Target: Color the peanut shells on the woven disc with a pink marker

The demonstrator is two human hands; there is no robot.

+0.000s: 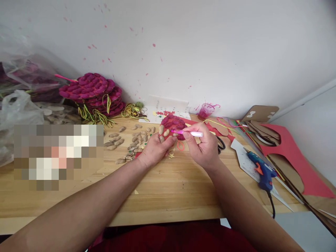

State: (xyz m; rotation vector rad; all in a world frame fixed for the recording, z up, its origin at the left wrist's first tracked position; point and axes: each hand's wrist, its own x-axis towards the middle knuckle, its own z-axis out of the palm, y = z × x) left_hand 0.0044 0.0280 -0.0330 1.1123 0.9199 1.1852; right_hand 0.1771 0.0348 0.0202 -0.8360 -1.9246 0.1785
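My left hand (154, 149) is closed on the near left edge of a red peanut-covered piece (173, 121), holding it just above the table. Most of its peanuts are magenta; a few bare tan peanuts (166, 132) sit at the near edge. A white-handled paintbrush (196, 134) is pinched in my right hand (204, 145), its pink wet tip at the peanuts near the left fingers. Loose peanuts (140, 139) lie scattered left of my left hand. Behind the piece, a cup of magenta paint (205, 111) stands by the wall.
Magenta peanut discs (91, 91) with yellow-green cords are stacked at the back left, beside plastic bags (18, 108). Black-handled scissors (221, 144) lie by my right hand. Farther right are a blue glue gun (264, 175), red sheet (291, 157) and cardboard cutouts. Paint specks dot the wall.
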